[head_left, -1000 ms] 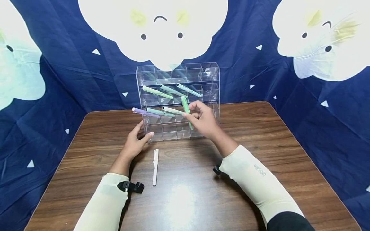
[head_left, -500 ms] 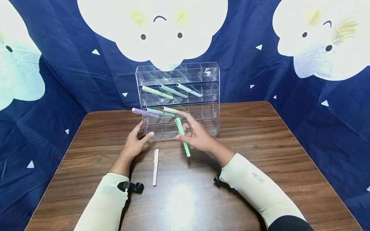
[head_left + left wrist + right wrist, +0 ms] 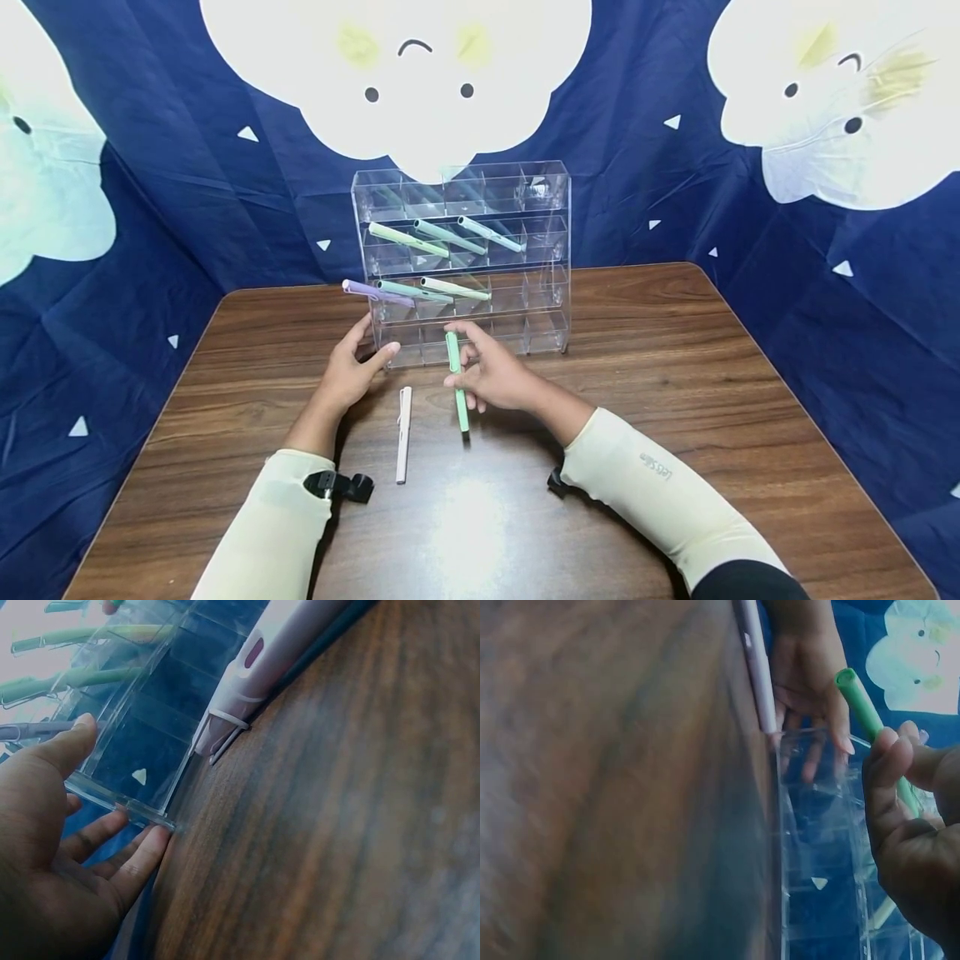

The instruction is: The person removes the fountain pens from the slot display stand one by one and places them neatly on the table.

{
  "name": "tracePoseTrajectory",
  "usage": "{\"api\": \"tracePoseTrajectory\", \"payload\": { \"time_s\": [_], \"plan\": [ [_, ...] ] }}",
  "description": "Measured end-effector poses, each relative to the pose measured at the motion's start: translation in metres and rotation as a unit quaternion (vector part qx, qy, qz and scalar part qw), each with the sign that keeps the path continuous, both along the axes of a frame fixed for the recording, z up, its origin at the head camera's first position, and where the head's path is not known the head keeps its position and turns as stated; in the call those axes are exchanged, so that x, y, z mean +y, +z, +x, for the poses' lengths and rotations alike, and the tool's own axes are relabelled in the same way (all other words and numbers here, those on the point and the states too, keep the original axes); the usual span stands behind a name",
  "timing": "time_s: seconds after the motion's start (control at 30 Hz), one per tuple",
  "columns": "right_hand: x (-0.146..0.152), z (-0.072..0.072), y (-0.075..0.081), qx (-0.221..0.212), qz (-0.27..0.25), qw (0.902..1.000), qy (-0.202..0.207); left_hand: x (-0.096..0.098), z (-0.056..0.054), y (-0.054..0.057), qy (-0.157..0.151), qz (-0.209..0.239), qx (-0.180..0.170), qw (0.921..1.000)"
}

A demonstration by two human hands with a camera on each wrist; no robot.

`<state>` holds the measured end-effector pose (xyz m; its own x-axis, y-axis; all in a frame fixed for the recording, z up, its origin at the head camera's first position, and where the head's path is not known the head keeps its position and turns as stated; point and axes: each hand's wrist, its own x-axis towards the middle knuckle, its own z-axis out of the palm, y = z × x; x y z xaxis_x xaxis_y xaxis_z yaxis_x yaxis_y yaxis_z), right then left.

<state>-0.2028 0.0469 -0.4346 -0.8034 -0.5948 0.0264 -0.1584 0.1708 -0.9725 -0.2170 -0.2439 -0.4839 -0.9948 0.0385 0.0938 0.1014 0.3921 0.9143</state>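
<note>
My right hand (image 3: 498, 375) pinches a light green pen (image 3: 462, 410) between thumb and fingers, low before the clear acrylic rack (image 3: 546, 337). The pen tilts, clip end toward the rack; in the right wrist view its other end (image 3: 860, 705) sticks out past the fingers. My left hand (image 3: 347, 372) rests at the rack's lower left corner. Its fingers lie fairly straight against the side, and the thumb extends across the front. On the table in front of the rack lies a pale pink pen (image 3: 403, 435), seen large in the left wrist view.
Slanted in the second tier are a yellow-green pen (image 3: 408, 240), a grey-green pen (image 3: 450, 237) and a pale blue pen (image 3: 491, 234). The third tier holds a purple pen (image 3: 378, 293), a teal pen (image 3: 415, 292) and a cream pen (image 3: 455, 289). Blue cloth (image 3: 637, 183) hangs behind.
My right hand has come down and left, away from the rack's third tier, carrying the green pen toward the table. The left hand and the other pens have stayed put.
</note>
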Motion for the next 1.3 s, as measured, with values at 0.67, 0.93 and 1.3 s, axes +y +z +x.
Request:
{"api": "tracePoseTrajectory", "payload": {
  "time_s": [0.67, 0.93, 1.3],
  "plan": [
    [-0.025, 0.015, -0.017, -0.094, 0.072, 0.9918, 0.049, -0.001, -0.001, 0.0, -0.001, -0.005, -0.008, 1.0],
    [-0.035, 0.016, -0.03, -0.08, 0.072, 0.9926, 0.055, -0.001, 0.001, 0.001, -0.006, -0.006, -0.011, 0.9999],
    [-0.048, 0.012, -0.039, -0.048, 0.117, 0.9906, 0.05, -0.002, 0.001, 0.003, -0.004, -0.013, -0.015, 0.9998]
  ]
}}
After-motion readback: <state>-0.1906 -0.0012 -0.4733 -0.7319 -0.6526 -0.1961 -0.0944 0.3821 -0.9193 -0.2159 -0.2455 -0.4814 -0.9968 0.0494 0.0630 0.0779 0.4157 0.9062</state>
